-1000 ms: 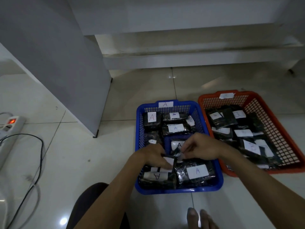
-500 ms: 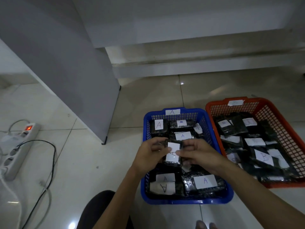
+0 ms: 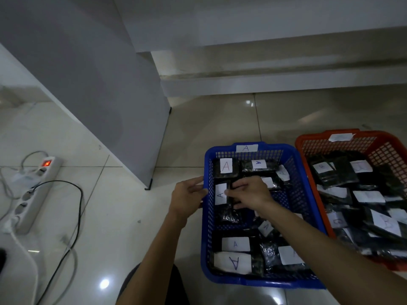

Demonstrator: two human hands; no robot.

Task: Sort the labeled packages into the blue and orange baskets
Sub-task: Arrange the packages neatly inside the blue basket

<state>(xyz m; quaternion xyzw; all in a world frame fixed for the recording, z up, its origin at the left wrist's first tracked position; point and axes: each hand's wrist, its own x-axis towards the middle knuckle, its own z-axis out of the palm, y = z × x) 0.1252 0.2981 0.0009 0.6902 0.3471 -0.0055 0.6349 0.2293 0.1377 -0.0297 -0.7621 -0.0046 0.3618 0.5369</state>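
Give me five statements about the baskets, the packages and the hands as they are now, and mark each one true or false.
1. The blue basket carries a tag marked A on its far rim. True.
2. The right hand is inside the orange basket. False: it is in the blue basket, its fingers on a black package with an A label.
3. The left hand is at the blue basket's left wall. True.
4. The power strip lies between the two baskets. False: it lies on the floor far to the left, with its switch lit red.
5. The orange basket is empty. False: it holds many black labeled packages.
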